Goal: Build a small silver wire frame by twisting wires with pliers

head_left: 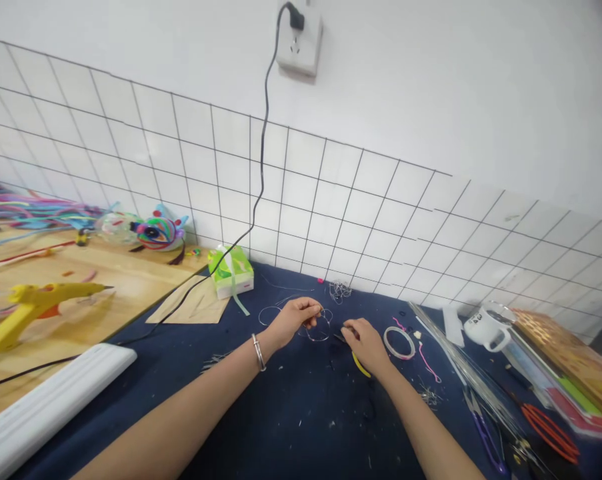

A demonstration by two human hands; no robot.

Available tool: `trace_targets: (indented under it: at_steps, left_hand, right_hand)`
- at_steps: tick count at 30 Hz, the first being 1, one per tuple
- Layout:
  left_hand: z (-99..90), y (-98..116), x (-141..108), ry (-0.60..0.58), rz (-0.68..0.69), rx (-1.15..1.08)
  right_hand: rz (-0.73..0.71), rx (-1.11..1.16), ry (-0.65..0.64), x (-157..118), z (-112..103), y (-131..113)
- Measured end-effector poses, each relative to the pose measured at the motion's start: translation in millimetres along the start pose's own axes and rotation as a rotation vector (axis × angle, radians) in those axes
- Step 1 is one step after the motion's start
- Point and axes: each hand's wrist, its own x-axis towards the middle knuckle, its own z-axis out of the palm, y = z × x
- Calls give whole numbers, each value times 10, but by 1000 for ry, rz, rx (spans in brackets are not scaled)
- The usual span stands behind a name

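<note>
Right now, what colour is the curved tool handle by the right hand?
Yellow handle, best in head view.

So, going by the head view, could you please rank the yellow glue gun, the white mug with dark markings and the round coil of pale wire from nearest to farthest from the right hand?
From the right hand:
1. Round coil of pale wire: just to its right.
2. White mug: farther right.
3. Yellow glue gun: far left.
</note>
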Motion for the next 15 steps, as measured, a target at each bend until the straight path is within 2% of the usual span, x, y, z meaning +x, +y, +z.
trace_targets:
  at_steps: [4,7,11,15]
  left_hand:
    - [7,23,14,-30,-12,-7]
    - [-14,-10,47,-14,-20,4]
    - [-35,-87,98,6,-30,16]
    - [-15,-176,128,12,-44,-5]
  right_hand:
    - [1,164,-57,357,104,-164]
    - [8,268,-93,502,212,-209]
    - [39,386,-121,504,297,-128]
    - [91,502,-96,454,375,-16]
